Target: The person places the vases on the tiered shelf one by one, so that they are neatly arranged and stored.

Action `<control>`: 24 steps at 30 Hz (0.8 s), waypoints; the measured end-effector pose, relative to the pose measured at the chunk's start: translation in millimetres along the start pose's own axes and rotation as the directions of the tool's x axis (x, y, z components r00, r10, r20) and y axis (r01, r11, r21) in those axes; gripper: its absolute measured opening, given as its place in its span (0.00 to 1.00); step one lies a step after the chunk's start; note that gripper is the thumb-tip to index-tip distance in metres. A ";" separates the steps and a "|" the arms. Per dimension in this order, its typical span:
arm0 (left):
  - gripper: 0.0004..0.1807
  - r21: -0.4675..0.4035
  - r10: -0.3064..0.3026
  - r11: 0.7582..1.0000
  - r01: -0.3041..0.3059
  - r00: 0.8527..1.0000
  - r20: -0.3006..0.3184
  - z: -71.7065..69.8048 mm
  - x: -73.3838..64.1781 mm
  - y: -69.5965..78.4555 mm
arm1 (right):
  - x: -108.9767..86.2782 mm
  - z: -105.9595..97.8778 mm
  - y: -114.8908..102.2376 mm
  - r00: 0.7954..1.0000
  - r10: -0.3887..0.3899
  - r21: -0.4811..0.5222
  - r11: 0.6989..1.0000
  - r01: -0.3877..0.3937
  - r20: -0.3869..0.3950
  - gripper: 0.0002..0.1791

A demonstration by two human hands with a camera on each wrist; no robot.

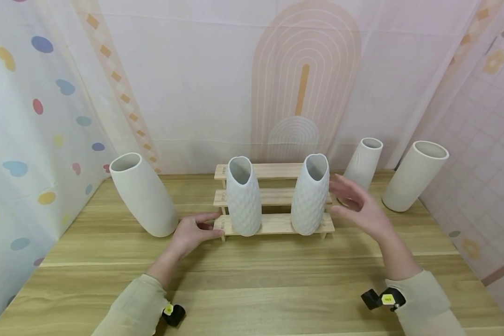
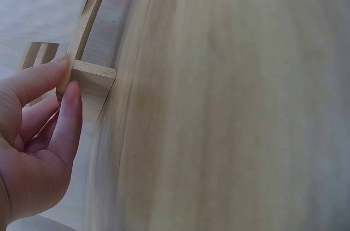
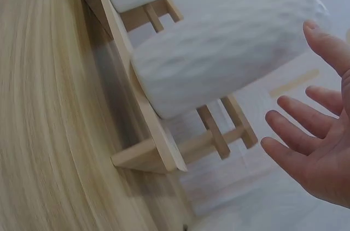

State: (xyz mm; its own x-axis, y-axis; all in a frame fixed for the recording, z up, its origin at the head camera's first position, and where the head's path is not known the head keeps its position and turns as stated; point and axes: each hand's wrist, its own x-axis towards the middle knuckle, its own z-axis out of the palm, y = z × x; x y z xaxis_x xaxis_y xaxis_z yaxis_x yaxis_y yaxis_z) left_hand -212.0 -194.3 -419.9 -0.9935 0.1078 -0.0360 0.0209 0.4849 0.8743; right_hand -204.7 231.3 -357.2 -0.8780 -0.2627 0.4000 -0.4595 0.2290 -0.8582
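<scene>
A three-tier wooden display stand stands at the middle of the table, with two white textured vases upright on its lowest step. The left vase is near one end and the right vase near the other. My left hand pinches the left end of that lowest step between thumb and fingers, as the left wrist view shows at the board end. Beside the right vase, my right hand is held with fingers spread and nothing in them; the right wrist view shows these fingers apart from the vase.
A smooth white vase stands left of my left hand. Behind my right hand is a ribbed white vase, with a plain cylindrical vase farther right. A patterned curtain hangs along the back of the wooden table.
</scene>
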 end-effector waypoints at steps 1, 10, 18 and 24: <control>0.32 0.000 0.000 1.000 0.000 1.000 0.000 -0.1 0.0 -0.1 | -1.7 -2.7 0.1 1.000 -0.013 0.005 1.000 0.013 -0.007 0.38; 0.32 -0.009 -0.007 1.000 0.007 1.000 0.007 0.0 -0.5 0.7 | -13.2 -32.3 0.6 0.993 -0.073 -0.013 0.997 0.072 -0.096 0.35; 0.32 -0.014 -0.010 1.000 0.010 1.000 0.004 0.1 -0.3 1.2 | -12.1 -57.6 -1.0 0.974 -0.049 -0.121 0.992 0.022 -0.219 0.36; 0.32 -0.010 -0.014 1.000 0.014 1.000 0.005 -0.3 -0.8 1.6 | -0.7 -74.9 -1.8 0.957 0.029 -0.238 0.966 -0.101 -0.287 0.40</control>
State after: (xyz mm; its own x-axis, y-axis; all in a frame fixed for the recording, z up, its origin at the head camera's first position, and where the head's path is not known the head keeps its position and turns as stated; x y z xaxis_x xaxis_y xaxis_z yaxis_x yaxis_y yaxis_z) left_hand -211.2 -193.9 -418.4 -0.9931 0.1059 -0.0505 0.0062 0.4773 0.8787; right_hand -213.3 301.3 -331.8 -0.8926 0.0244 0.4503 -0.3871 0.4709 -0.7927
